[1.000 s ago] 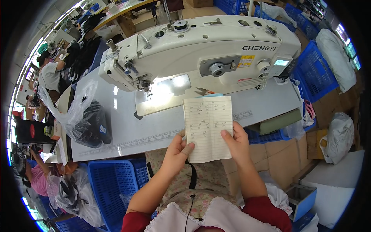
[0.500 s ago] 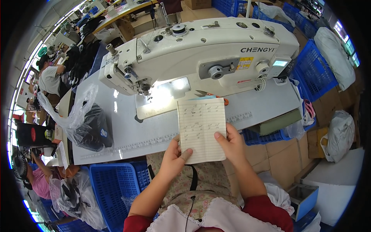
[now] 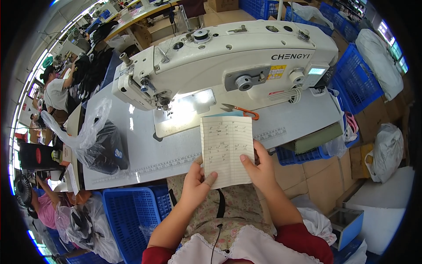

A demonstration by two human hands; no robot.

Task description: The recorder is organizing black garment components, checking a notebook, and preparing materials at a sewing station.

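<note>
Between my hands is a small lined notebook (image 3: 227, 152) with handwritten notes on its open page and a bit of blue cover showing at the top. My left hand (image 3: 196, 182) grips its lower left edge, thumb on the page. On the right edge my right hand (image 3: 259, 169) pinches it, thumb in front; the fingers behind are mostly hidden. Just beyond the notebook, orange-handled scissors (image 3: 241, 111) lie on the sewing table (image 3: 145, 152). The white sewing machine (image 3: 198, 66) stands past them, its lamp lit over the needle area.
A clear plastic bag with dark contents (image 3: 103, 143) sits at the table's left. Blue crates (image 3: 129, 211) stand below left, another blue crate (image 3: 358, 79) at right. Olive folded fabric (image 3: 318, 140) lies by the right corner. Co-workers (image 3: 57, 90) are at the far left.
Both hands have brought the notebook slightly down and to the left. More of the scissors' orange handles now shows. My grip looks the same.
</note>
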